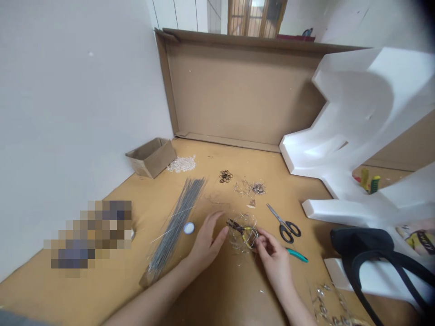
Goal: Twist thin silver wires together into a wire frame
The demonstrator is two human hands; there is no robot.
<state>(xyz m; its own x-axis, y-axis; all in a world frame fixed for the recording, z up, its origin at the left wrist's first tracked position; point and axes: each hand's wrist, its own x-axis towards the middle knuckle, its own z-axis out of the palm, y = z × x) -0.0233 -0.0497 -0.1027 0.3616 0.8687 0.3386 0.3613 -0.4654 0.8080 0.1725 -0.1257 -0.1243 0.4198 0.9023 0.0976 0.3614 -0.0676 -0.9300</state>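
Near the middle of the table, a loose tangle of thin silvery wire [244, 248] lies around small pliers [234, 224] with yellow handles. My right hand [276, 259] is at the right side of the tangle, its thumb and fingers pinched on bent wire. To the left of the pliers' jaws is my left hand [206, 240], thumb and fingers apart and holding nothing. A bundle of straight grey wires [176, 226] lies to its left, with a round white disc with a blue rim [189, 227] between them. A teal handle [297, 255] shows partly behind my right hand.
Scissors [284, 225] lie at the right. Farther back are black rings [225, 176], more curled wire [258, 188], clear small pieces [183, 164] and a small cardboard box [151, 156]. White foam [353, 122] and a black frame-like object [362, 242] border the right side.
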